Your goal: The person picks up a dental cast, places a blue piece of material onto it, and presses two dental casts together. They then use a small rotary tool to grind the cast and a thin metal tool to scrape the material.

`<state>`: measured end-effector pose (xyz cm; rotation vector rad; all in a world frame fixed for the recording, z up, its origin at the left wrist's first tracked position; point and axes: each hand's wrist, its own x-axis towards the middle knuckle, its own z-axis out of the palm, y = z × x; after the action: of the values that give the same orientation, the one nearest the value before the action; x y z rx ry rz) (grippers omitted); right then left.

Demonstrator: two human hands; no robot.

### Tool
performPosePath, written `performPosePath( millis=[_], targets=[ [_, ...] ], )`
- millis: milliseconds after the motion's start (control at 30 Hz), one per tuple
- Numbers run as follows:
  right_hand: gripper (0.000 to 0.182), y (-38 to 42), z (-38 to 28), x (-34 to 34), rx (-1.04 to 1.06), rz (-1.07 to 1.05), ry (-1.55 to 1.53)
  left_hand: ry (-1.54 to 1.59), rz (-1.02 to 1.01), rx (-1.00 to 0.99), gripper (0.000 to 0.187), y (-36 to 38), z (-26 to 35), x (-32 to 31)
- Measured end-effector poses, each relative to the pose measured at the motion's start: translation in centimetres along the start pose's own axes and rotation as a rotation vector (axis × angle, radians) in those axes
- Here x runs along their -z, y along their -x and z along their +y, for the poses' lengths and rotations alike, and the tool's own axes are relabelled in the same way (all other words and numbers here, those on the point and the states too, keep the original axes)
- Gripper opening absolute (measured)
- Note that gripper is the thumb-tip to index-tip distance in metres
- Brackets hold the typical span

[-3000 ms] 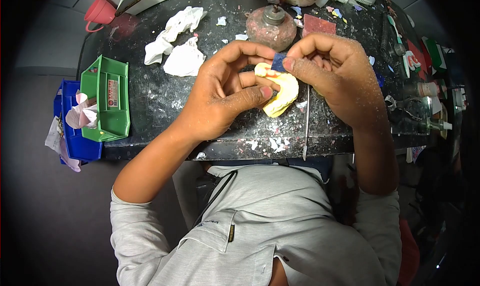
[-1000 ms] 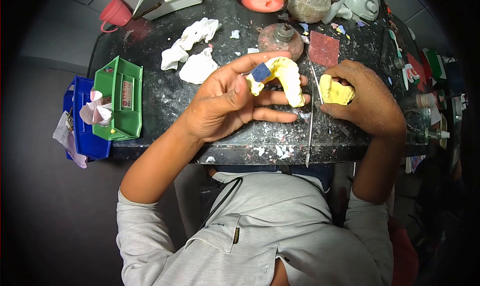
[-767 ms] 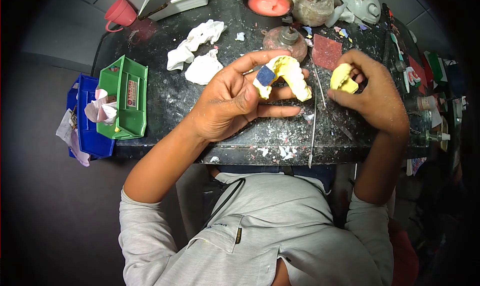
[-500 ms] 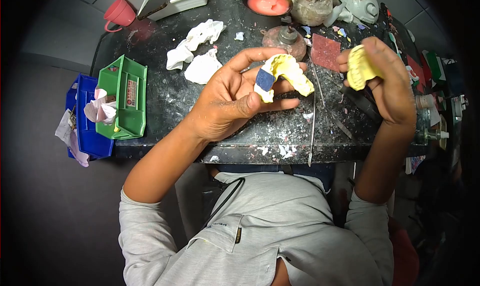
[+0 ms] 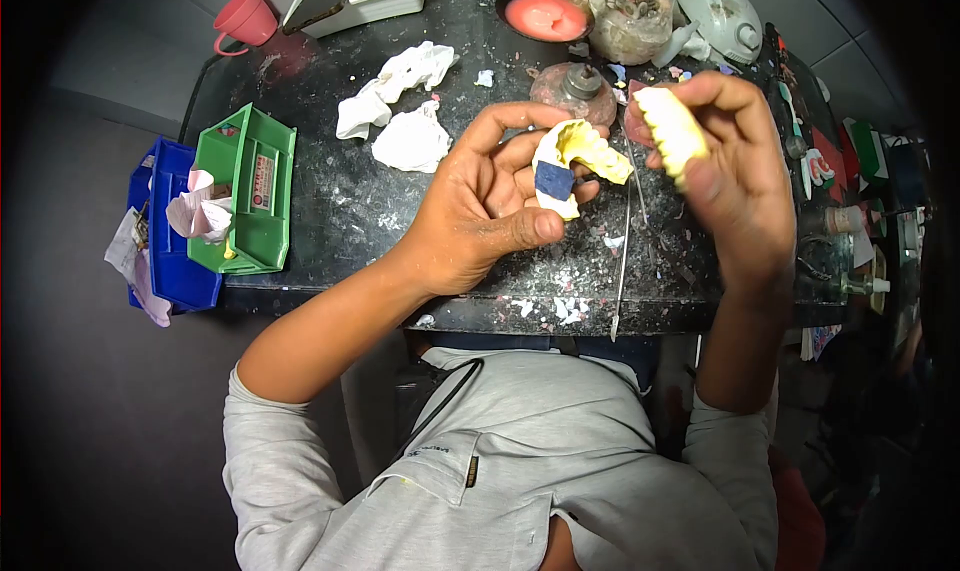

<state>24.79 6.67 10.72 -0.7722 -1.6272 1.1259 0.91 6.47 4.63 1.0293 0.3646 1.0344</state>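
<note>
My left hand (image 5: 465,216), fingers curled behind and thumb stretched out, holds a yellow arch (image 5: 603,158) bearing a dark blue patch (image 5: 553,180), over a dusty black bench (image 5: 325,211). Well apart to its right, my right hand (image 5: 745,161) pinches a ridged yellow piece (image 5: 677,131) between thumb and fingers, ridges toward the left hand. Behind that piece, a red sheet (image 5: 635,117) is partly hidden. A burner (image 5: 560,91) stands just beyond my left fingers; tissue (image 5: 412,139) lies left of that hand, a green bin (image 5: 262,246) farther left.
</note>
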Motion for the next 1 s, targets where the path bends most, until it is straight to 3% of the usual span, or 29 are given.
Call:
performPosePath(
  millis=[133,367,900,1000],
  targets=[
    [0.079,0.1,-0.6,-1.5,0.123,-0.038,0.306,0.064,0.051,-0.051,0.076,-0.1,-0.7,-0.7],
    [0.075,0.2,-0.7,-2.6,0.098,-0.017,0.485,0.050,0.031,-0.113,0.074,-0.2,-0.9,-0.9],
    [0.067,0.3,-0.4,-2.7,0.080,-0.045,0.519,-0.083,0.044,-0.141,0.072,-0.3,-0.9,-0.5],
    [0.064,0.3,-0.3,-2.6,-0.004,-0.064,0.433,-0.188,0.045,-0.160,0.073,-0.3,-0.6,-0.2]
  ],
)
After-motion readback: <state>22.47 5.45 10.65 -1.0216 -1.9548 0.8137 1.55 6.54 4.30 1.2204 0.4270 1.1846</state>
